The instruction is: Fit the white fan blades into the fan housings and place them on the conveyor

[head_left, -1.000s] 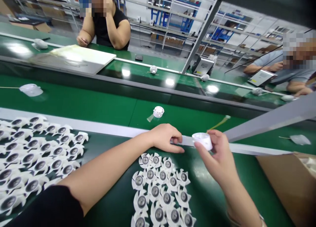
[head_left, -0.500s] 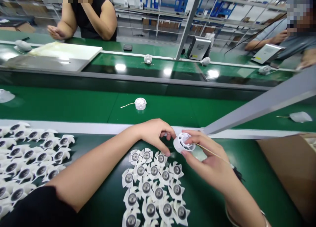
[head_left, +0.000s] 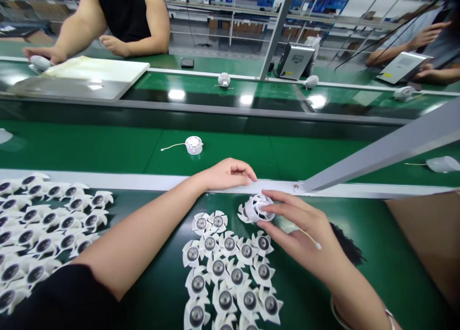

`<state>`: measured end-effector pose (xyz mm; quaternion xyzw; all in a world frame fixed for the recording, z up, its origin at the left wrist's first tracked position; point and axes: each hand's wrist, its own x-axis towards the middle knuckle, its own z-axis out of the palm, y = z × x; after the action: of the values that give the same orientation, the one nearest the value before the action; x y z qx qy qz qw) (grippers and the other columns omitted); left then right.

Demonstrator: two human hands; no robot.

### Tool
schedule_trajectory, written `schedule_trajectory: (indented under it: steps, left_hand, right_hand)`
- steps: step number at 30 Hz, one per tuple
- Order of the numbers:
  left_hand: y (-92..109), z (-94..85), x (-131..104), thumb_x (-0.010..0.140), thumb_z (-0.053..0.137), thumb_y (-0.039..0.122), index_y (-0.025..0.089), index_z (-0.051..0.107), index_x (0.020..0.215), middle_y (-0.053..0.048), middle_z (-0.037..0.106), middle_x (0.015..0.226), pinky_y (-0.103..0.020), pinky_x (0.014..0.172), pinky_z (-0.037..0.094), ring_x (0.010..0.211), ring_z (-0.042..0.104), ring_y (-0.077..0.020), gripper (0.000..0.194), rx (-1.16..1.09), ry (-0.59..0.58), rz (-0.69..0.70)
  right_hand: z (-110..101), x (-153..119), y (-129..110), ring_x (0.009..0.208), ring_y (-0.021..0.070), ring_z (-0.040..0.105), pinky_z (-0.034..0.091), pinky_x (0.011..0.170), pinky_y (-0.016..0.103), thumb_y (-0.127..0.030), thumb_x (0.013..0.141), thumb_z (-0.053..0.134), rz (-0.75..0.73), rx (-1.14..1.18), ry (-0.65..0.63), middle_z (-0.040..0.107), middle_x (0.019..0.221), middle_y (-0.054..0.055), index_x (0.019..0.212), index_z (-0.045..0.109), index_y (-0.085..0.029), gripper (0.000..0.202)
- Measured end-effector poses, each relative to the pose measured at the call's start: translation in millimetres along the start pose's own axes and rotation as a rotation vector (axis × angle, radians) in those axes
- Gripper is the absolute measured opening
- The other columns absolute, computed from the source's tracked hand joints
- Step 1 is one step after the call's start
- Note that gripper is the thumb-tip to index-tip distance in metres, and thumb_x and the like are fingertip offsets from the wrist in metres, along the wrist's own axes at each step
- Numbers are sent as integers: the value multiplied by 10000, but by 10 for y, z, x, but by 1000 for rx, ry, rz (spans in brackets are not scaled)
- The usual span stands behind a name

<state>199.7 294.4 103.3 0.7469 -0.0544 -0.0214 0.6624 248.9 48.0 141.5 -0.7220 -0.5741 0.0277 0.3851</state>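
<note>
At bench front, just below rail (head_left: 179,180): right hand (head_left: 298,234), fingertips pinched on fan housing (head_left: 256,208), resting atop loose impeller; thin wire trails under palm. Left hand (head_left: 230,173) empty, fingers loosely curled, on rail. Risk: housing seats crooked if pressed off-centre; wire may snag. Impeller cluster (head_left: 230,272) just beside, crowding near side; bare mat right.
</note>
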Motion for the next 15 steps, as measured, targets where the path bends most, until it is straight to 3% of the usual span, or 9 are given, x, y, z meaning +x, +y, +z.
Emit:
schedule_trajectory:
  steps: [3, 6, 10, 15]
  left_hand:
    - [-4, -19, 3, 838, 686, 369, 132, 709, 893, -32, 656, 802, -254, 704, 442, 736, 573, -133, 245, -25, 23, 2]
    - [-16, -19, -12, 733, 804, 407, 148, 707, 941, 5, 614, 764, -222, 570, 365, 600, 474, -91, 346, 34, -48, -3]
    - [-15, -11, -32, 568, 916, 369, 184, 721, 977, 24, 580, 795, -226, 557, 317, 624, 455, -91, 489, 185, -125, 23]
    - [12, -50, -23, 577, 910, 405, 190, 716, 1032, 37, 548, 747, -231, 561, 318, 618, 463, -100, 539, 188, -166, -58]
  right_hand:
    - [82, -50, -24, 1117, 214, 634, 563, 893, 352, -187, 878, 672, -44, -43, -64, 621, 1289, 95, 1091, 670, -213, 215]
    - [166, -72, -19, 1106, 253, 639, 577, 871, 419, -174, 903, 620, -60, -145, -107, 627, 1276, 115, 1075, 677, -194, 182]
    - [215, -59, 13, 1073, 247, 665, 590, 859, 419, -174, 906, 609, 17, -121, -151, 638, 1267, 105, 1052, 690, -205, 170]
    - [233, -29, 13, 1034, 241, 686, 591, 855, 414, -188, 889, 629, 123, -57, -186, 653, 1249, 98, 1011, 706, -218, 148]
